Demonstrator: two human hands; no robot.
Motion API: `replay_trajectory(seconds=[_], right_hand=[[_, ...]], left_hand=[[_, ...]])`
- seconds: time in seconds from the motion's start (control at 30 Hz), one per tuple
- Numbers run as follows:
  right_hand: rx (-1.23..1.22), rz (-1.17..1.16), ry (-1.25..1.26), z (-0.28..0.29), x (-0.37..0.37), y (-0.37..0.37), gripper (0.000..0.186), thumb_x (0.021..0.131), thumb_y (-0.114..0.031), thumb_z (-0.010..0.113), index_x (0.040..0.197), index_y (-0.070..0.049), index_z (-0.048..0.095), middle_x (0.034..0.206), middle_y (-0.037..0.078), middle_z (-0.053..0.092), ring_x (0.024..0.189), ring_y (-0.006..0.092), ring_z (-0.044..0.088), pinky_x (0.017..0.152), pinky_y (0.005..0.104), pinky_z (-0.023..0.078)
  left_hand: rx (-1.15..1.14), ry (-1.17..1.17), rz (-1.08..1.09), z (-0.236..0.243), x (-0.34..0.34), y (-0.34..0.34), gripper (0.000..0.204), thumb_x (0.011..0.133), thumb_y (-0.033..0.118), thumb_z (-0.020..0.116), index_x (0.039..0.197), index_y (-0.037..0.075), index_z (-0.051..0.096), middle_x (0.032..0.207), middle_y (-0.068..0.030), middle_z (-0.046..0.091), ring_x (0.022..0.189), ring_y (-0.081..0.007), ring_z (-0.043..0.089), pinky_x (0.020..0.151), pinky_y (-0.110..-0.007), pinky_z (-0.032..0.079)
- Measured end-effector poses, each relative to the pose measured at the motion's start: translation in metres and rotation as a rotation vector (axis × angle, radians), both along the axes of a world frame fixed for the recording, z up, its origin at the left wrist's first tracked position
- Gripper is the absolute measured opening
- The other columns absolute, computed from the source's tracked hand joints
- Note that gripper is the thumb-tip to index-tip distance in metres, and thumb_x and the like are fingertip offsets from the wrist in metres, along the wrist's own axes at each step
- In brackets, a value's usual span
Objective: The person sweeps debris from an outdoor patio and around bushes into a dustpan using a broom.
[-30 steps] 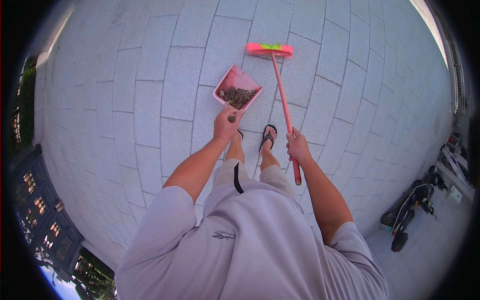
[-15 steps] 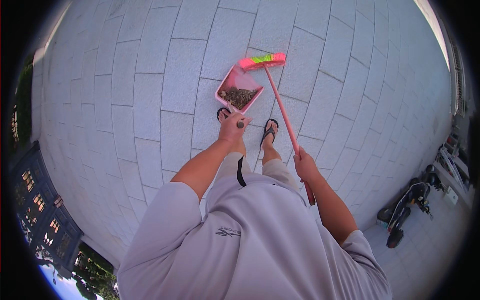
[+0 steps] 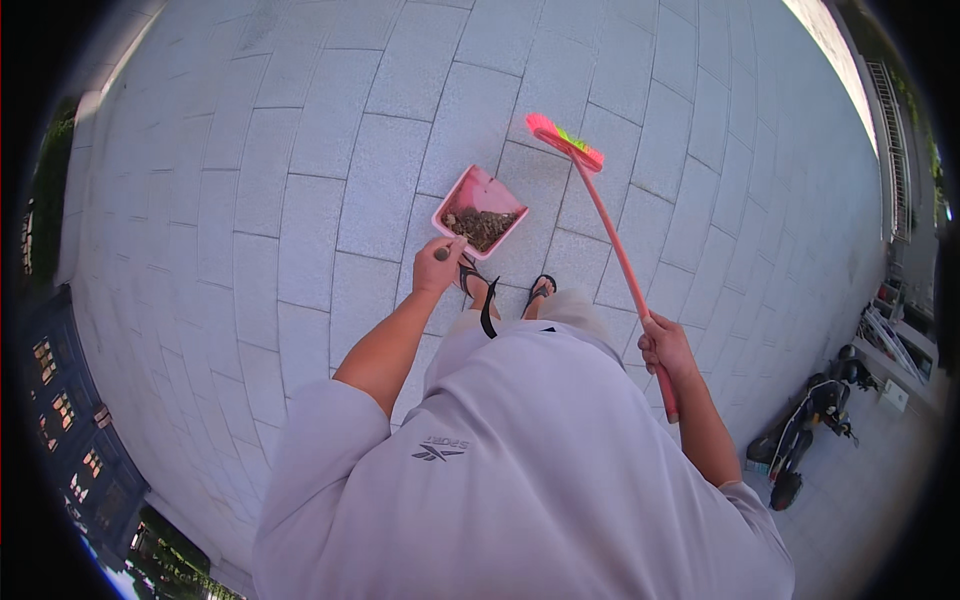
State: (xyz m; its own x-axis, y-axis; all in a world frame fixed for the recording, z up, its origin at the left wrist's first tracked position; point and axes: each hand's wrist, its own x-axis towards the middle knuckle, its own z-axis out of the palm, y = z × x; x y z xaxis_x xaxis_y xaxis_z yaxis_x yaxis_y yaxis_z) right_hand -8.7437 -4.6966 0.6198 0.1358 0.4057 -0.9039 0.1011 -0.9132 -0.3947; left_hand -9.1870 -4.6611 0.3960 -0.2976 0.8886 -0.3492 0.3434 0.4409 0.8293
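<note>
My left hand (image 3: 434,266) is closed on the short handle of a pink dustpan (image 3: 486,190), which sits low in front of my feet with a heap of brown debris (image 3: 480,226) in it. Out to the right, my right hand (image 3: 667,350) grips the long pink broom handle (image 3: 622,250) near its upper end. The broom head (image 3: 550,134), with pink and bright green bristles, is at the pavement just beyond the dustpan, to its right and apart from it. My sandalled feet show below the dustpan, partly hidden by my shorts.
Pale rectangular stone paving (image 3: 320,150) spreads around me. A dark gate (image 3: 70,420) and some greenery lie at the left edge. At the right stand a black scooter-like vehicle (image 3: 800,430), a pale ledge with assorted items (image 3: 895,340) and a railing (image 3: 890,150) along the rim.
The broom head swung left toward the dustpan, then moved right and turned at a slant. My right hand has shifted rightward and down in the picture; my left hand is slightly further left.
</note>
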Motion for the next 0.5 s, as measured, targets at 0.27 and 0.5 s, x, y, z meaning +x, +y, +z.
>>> replay_trajectory(seconds=[0.27,0.5], right_hand=[[0.159,0.052,-0.093,-0.063,-0.019,0.130,0.047,0.112,-0.029,0.056,0.148,0.000,0.061,0.072,0.001,0.057,0.048,0.0080,0.049,0.040,0.0309,0.047],[0.176,-0.083,-0.067,-0.130,-0.038,0.239,0.024,0.110,-0.028,0.057,0.111,-0.005,0.062,0.073,0.004,0.059,0.048,0.0096,0.050,0.038,0.0316,0.046]], left_hand=[[0.041,0.047,0.142,0.024,-0.091,0.063,0.035,0.101,0.035,0.080,0.109,0.001,0.081,0.103,-0.0141,0.081,0.095,-0.0226,0.077,0.088,-0.036,0.058],[0.075,0.014,0.448,-0.043,-0.174,0.070,0.030,0.102,0.027,0.080,0.113,-0.001,0.081,0.106,-0.0096,0.080,0.098,-0.0161,0.073,0.090,-0.032,0.057]])
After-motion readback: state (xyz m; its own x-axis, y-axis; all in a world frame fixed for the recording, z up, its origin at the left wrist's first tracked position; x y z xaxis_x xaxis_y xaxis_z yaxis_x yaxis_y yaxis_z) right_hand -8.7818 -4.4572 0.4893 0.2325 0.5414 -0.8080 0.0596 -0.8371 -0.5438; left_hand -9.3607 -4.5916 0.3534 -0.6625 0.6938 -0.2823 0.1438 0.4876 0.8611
